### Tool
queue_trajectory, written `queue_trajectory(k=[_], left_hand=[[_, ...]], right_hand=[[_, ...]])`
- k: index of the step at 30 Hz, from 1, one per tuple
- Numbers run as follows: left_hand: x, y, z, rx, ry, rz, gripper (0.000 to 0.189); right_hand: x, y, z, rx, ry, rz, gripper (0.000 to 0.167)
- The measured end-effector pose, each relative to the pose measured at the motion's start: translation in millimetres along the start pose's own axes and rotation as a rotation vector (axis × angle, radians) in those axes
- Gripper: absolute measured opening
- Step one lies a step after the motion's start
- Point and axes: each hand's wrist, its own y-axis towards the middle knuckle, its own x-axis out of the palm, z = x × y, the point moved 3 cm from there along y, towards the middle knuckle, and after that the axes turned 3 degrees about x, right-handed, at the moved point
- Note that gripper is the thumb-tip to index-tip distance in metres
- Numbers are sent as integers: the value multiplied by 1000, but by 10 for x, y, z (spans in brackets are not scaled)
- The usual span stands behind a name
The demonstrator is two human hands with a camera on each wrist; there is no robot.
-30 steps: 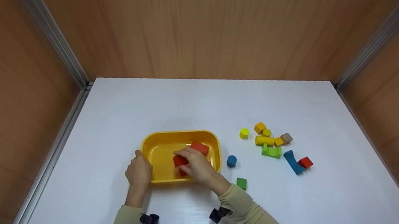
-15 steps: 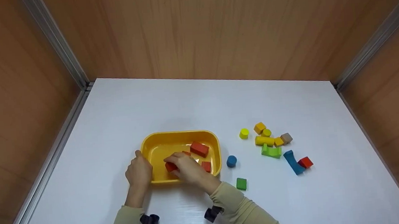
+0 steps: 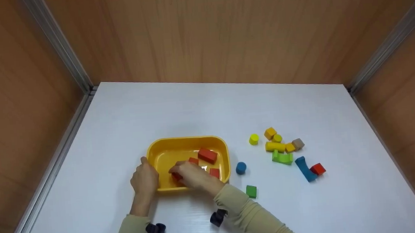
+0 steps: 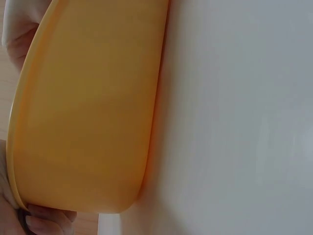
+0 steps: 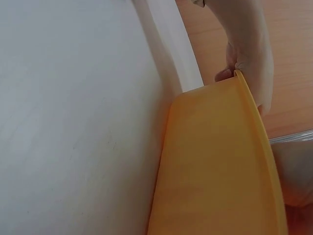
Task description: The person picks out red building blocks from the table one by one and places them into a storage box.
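Note:
In the head view a yellow plastic tray [image 3: 164,156] sits on the white table. My left hand [image 3: 145,177] grips its left rim; the left wrist view shows fingertips [image 4: 46,223] curled under that rim. Inside the tray, near its front left, my right hand [image 3: 194,174] pinches a red block [image 3: 176,177], mostly covered by the fingers. Behind and beside that hand lie a larger red block [image 3: 207,155], a partly covered red block [image 3: 193,160] and a small red block [image 3: 214,173]. The right wrist view mostly shows the tray's outer wall [image 5: 210,152].
Right of the tray stand a blue cylinder [image 3: 241,168] and a green block [image 3: 251,191]. Farther right lie several yellow pieces [image 3: 275,146], a light green bridge block [image 3: 282,157], a blue curved block [image 3: 305,169] and a red cube [image 3: 317,169]. Wooden walls [image 3: 200,30] enclose the table.
My right hand has moved left and lower inside the tray with the red block, uncovering other red blocks behind it. The left hand and the tray stay in place.

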Motion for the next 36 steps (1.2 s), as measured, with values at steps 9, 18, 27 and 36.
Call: queue_trajectory(k=[9, 18, 27, 36], left_hand=[[8, 2, 2, -23, 3, -18, 28], [16, 14, -3, -11, 9, 3, 22], [26, 17, -8, -16, 15, 6, 19], [14, 12, 0, -10, 11, 17, 21]], right_hand=[[33, 54, 8, -58, 10, -30, 15], [46, 81, 4, -74, -42, -63, 16], [61, 90, 19, -68, -46, -69, 15], [34, 42, 50, -24, -31, -99, 31]])
